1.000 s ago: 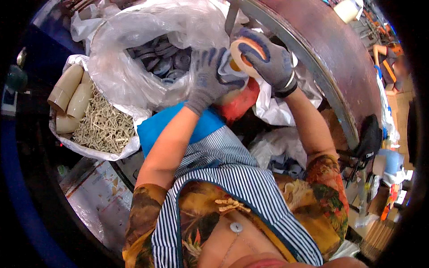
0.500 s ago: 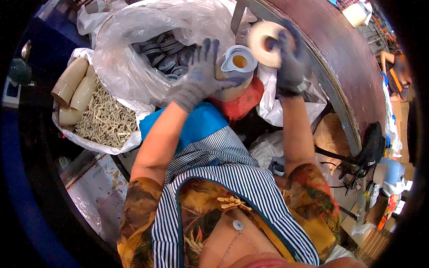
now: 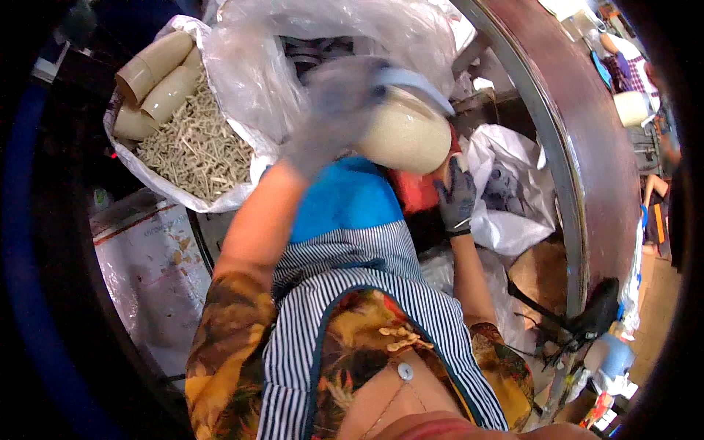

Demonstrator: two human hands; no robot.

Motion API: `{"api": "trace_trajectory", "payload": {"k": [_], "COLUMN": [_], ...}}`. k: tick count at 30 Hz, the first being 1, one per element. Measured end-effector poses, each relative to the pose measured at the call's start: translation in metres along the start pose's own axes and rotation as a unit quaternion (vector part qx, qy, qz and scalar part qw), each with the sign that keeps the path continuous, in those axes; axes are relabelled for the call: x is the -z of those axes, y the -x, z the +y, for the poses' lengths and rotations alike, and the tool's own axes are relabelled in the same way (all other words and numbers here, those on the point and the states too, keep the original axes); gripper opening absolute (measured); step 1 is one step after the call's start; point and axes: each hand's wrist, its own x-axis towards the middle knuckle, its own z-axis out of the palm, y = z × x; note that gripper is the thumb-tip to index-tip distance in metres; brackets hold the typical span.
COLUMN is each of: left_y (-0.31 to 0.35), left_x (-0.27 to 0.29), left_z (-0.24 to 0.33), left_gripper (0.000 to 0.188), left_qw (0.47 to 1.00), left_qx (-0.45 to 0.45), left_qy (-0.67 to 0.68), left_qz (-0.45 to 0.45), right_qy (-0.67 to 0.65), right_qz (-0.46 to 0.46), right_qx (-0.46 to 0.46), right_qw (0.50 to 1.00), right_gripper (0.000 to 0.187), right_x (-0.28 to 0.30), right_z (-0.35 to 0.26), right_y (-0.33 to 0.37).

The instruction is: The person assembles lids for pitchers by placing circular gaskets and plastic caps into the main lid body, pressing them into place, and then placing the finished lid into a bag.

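Note:
My left hand (image 3: 334, 114), in a grey glove and blurred by motion, is closed at the upper left of a beige jug (image 3: 408, 136). The jug is tilted, with its grey-blue spouted rim (image 3: 418, 86) on the upper side. To the right and lower, my gloved right hand (image 3: 459, 194) has its fingers apart beside a red object (image 3: 416, 189), whose kind I cannot make out. A white sack (image 3: 513, 224) with dark grey pieces inside lies right beside that hand.
Several beige jug bodies (image 3: 170, 99) and many short beige pieces (image 3: 194, 158) fill a sack at left. Behind my left hand, a clear plastic bag (image 3: 253, 66) holds dark grey round parts. A brown table with a metal edge (image 3: 568, 154) curves along the right.
My right hand has moved down and no longer shows the round beige piece it held. My left hand now holds the jug, which has tipped over. The view has shifted.

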Motion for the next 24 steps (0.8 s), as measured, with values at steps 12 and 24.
{"api": "trace_trajectory", "payload": {"k": [12, 24], "left_y": [0.159, 0.138], "left_x": [0.171, 0.156], "left_z": [-0.101, -0.092], "left_gripper": [0.049, 0.053], "left_qw": [0.837, 0.724], "left_qx": [0.319, 0.456], "left_qy": [0.307, 0.331], "left_qz": [0.323, 0.399], "right_qy": [-0.128, 0.165], "right_qz": [-0.249, -0.121], "right_qx": [0.114, 0.112], "right_qw": [0.953, 0.972], "right_gripper": [0.060, 0.065], "right_x": [-0.140, -0.184], "right_z": [-0.128, -0.049], "right_y": [-0.229, -0.389]}}
